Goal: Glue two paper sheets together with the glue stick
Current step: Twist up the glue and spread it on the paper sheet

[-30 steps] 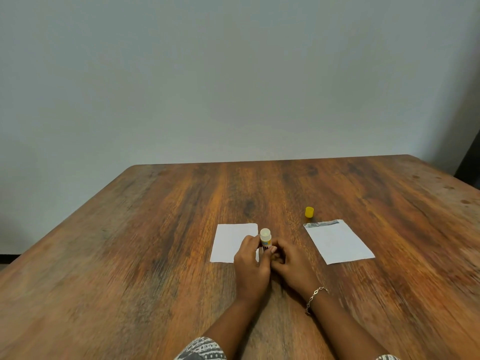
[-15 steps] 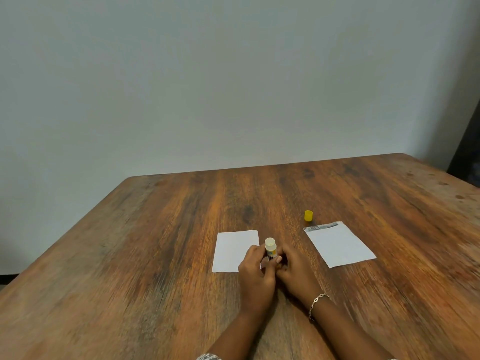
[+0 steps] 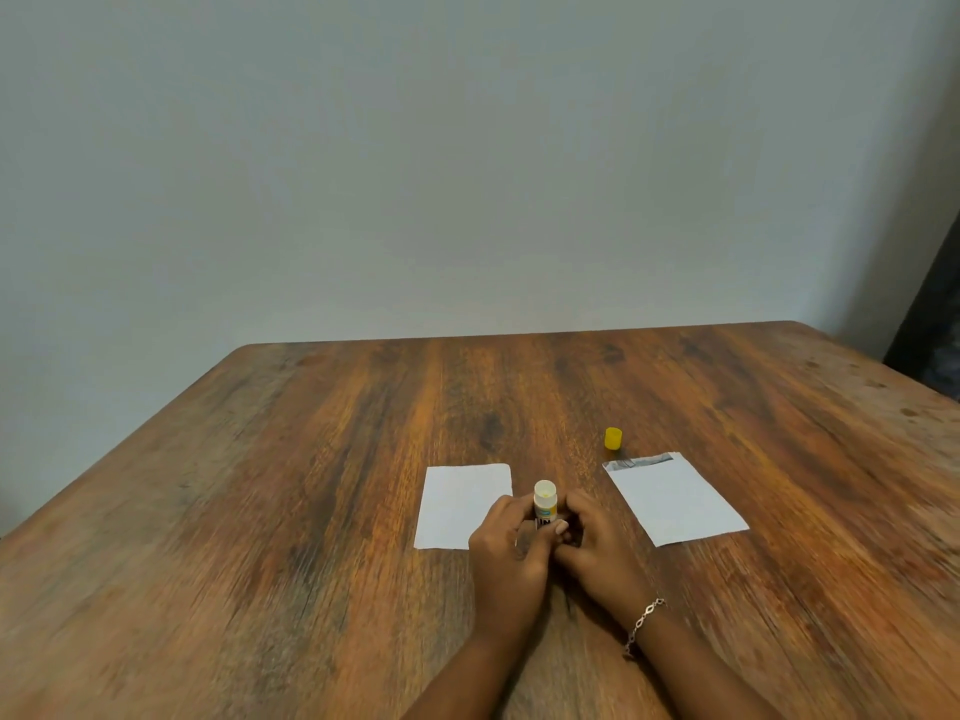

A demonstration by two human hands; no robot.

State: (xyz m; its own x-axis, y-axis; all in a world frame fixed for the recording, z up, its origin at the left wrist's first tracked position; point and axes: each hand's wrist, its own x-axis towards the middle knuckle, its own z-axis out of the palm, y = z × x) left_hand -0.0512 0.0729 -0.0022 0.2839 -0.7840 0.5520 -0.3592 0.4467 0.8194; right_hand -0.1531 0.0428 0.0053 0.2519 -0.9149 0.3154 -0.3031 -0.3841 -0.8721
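Note:
An uncapped white glue stick (image 3: 545,504) stands upright between my two hands near the table's front middle. My left hand (image 3: 511,556) wraps around its body, thumb across the label. My right hand (image 3: 597,550) curls against its lower part from the right, fingers hidden behind the left thumb. A white paper sheet (image 3: 460,504) lies flat just left of the stick, its right corner covered by my left hand. A second white sheet (image 3: 675,498), with a grey printed strip along its far edge, lies to the right. The yellow cap (image 3: 613,438) stands behind it.
The wooden table (image 3: 311,485) reaches to a plain pale wall at the back. Its far edge and left edge are in view. A dark object (image 3: 930,324) stands beyond the far right corner. A bracelet (image 3: 644,618) sits on my right wrist.
The view has tilted up and shifted a little. Both hands stay closed around the glue stick in about the same spot by the left sheet.

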